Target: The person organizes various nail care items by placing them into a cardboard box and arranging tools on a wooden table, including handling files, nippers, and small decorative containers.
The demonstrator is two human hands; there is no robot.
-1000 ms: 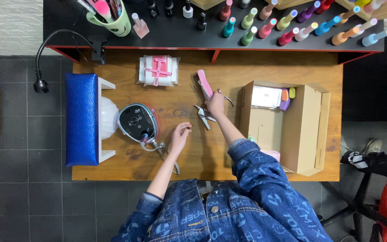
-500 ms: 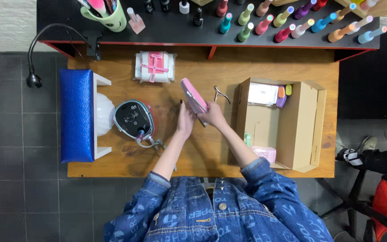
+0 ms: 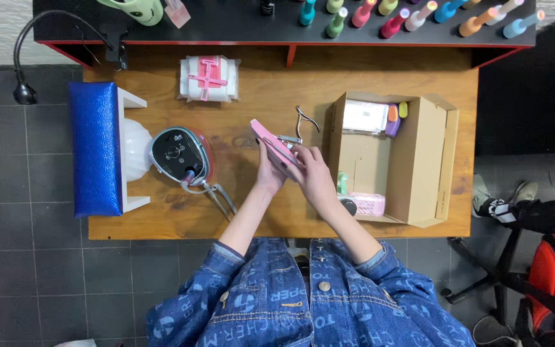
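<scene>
Both hands met over the middle of the counter (image 3: 277, 218): the left hand (image 3: 270, 172) had its fingers curled against the underside of a pink nail buffer block (image 3: 272, 144), and the right hand (image 3: 313, 175) was closed on the block's near end, with what looked like thin metal tools pinched in the same grip. Just beyond lay steel cuticle nippers (image 3: 304, 119). To the right stood an open cardboard box (image 3: 419, 167); to the left, a round nail drill unit (image 3: 180, 153) and a blue arm cushion (image 3: 95, 149). A wrapped white-and-pink packet (image 3: 208, 80) sat further back.
</scene>
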